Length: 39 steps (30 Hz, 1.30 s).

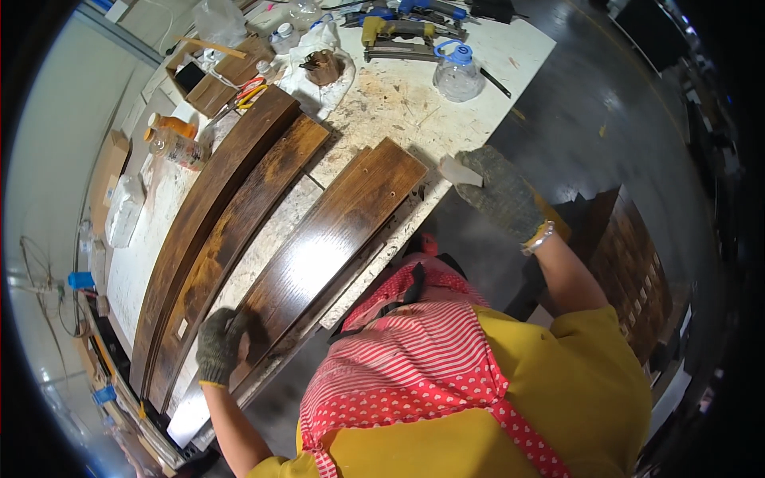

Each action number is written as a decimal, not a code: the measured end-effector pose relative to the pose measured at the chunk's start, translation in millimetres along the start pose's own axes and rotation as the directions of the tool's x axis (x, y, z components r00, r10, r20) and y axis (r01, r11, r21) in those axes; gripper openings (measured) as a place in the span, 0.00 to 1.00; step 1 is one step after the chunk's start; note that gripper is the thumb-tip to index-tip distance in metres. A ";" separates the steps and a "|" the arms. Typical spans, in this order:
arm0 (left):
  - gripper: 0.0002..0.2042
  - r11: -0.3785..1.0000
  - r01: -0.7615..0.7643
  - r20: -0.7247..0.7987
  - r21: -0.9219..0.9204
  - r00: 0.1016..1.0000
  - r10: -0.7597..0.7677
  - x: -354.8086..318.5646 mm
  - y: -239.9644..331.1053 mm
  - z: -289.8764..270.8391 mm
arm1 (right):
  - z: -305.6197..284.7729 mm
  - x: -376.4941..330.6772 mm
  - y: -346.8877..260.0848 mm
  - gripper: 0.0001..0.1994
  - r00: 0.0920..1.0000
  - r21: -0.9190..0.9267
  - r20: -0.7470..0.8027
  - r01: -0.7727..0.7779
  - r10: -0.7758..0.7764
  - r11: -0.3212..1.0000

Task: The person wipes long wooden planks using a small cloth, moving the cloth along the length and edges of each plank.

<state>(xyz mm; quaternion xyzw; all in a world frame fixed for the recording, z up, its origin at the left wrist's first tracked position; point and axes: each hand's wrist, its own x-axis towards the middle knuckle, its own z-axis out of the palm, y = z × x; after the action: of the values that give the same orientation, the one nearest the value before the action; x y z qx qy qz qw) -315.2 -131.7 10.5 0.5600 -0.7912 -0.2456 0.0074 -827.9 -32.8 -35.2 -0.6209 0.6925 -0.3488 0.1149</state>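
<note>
A dark brown, glossy wooden board [319, 239] lies slantwise along the near edge of the workbench, with small holes at its far end. My left hand [219, 346], in a dark knit glove, grips the long left edge of this board towards its lower end. Off the bench edge, past the board's far end, my gloved right hand [502, 191] is closed on a small whitish flat piece [460, 171]; its exact kind is unclear. Two more dark wooden pieces lie to the left: a curved rail [215, 199] and a patchily stained board [255, 191].
On the workbench [398, 111] stand a clear jug with a blue lid [458, 76], a yellow-green nail gun [394, 36], orange-handled pliers [251, 97], bottles [177, 147] and a cardboard box [215, 84]. A slatted wooden piece [629, 271] stands right of me.
</note>
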 end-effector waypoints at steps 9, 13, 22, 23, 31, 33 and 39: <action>0.14 0.995 0.091 0.116 -0.048 0.990 -0.085 -33.8 -59.8 -3.9 | 69.2 -29.9 -48.3 0.24 0.980 -0.150 -0.200 -0.022 -0.009 0.988; 0.13 0.975 0.122 0.132 -0.183 0.986 -0.098 -33.8 -85.6 5.7 | 103.5 -62.7 -99.1 0.29 0.998 -0.165 0.042 0.058 -0.051 0.985; 0.09 0.953 0.090 0.013 -0.289 0.996 -0.090 -38.0 -56.7 3.4 | 73.9 -26.1 -45.6 0.26 0.943 -0.035 -0.329 -0.061 0.046 0.998; 0.10 0.963 0.107 0.017 -0.248 0.994 -0.106 -36.8 -59.5 4.1 | 77.7 -26.9 -47.6 0.25 0.948 -0.090 -0.319 -0.017 -0.012 0.996; 0.12 0.975 0.091 -0.005 -0.200 0.996 -0.094 -38.2 -59.1 3.2 | 151.9 -79.2 -143.7 0.25 0.984 -0.189 0.006 0.177 -0.179 0.966; 0.12 0.976 0.092 -0.015 -0.197 0.995 -0.097 -39.1 -59.0 2.6 | 161.2 -90.7 -163.9 0.25 0.949 0.044 0.014 0.314 -0.315 0.948; 0.11 0.969 -0.020 -0.104 -0.245 0.995 -0.006 -64.2 -103.4 -9.3 | 134.1 -59.7 -132.6 0.21 0.946 0.055 -0.302 0.137 -0.115 0.989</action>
<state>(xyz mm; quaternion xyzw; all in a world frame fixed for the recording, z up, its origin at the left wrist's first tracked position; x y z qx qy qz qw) -197.3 -104.1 -5.4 0.5640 -0.7552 -0.3123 0.1185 -633.0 -20.5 -66.5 -0.5994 0.6472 -0.4710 0.0099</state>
